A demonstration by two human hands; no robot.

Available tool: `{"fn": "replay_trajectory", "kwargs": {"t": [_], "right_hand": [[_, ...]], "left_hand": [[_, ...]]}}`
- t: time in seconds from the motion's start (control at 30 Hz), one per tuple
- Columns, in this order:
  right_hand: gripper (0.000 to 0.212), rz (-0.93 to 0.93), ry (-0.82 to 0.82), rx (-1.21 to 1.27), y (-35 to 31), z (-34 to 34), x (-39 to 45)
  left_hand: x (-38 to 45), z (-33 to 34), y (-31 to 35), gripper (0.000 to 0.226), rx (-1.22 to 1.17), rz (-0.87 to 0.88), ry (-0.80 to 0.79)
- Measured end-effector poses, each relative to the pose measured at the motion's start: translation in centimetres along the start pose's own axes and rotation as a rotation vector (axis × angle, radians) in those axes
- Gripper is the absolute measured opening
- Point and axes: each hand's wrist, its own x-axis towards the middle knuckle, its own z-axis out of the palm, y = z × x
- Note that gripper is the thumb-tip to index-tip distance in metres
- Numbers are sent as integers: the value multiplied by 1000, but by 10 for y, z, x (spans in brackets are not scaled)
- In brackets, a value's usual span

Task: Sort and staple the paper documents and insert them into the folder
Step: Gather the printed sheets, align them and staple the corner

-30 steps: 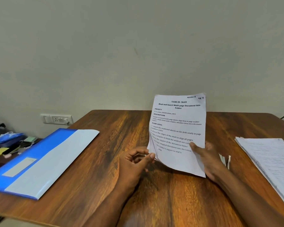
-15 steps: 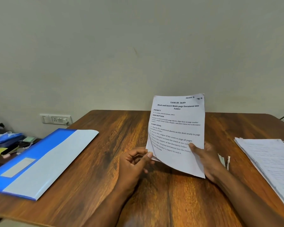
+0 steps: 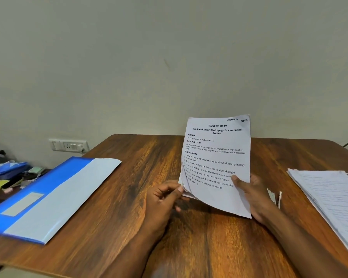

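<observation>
A thin bundle of printed sheets (image 3: 217,157) stands upright above the middle of the wooden table (image 3: 129,197). My right hand (image 3: 251,195) grips its lower right edge, thumb on the front page. My left hand (image 3: 165,199) pinches the lower left corner, where the pages curl apart. The blue folder (image 3: 48,197) with a pale flap lies flat at the left. A stack of more printed papers (image 3: 333,199) lies at the right edge.
A small white object (image 3: 275,197) stands on the table just right of my right hand, partly hidden. A wall socket (image 3: 68,145) sits behind the table's left corner. A lower side surface at far left holds blue and yellow clutter (image 3: 6,173).
The held sheets and both hands have barely shifted, a touch to the left. My left thumb has closed onto the corner of the pages.
</observation>
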Motion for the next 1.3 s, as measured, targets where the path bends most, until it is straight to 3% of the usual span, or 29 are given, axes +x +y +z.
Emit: {"fn": "replay_trajectory", "kwargs": {"t": [0.43,0.5,0.6,0.63,0.67,0.73,0.8,1.1,1.3], "right_hand": [[27,-11,-14,47,6,-4,8],[41,-16,-21,62,8,-5,10],[88,-36,-58,77,9,-7,12],[95,-37,-50,76,9,-7,12],[88,-36,-39,67,9,-8,13],[53,-19,-31,86,9,-8,13],[37,-6,-6,88,8,-9,13],[37,4,26,74,7,-8,12],[37,-1,15,68,6,-8,12]], "left_hand": [[0,-2,1,10,52,-28,49],[-1,0,5,17,40,-13,37],[-2,4,8,22,30,-20,18],[-2,5,8,20,32,-27,21],[-2,5,7,19,33,-34,28],[-1,4,6,17,32,-44,43],[-1,4,7,16,27,-50,49],[-1,3,8,7,-7,-14,70],[-1,3,10,18,-35,-14,78]]}}
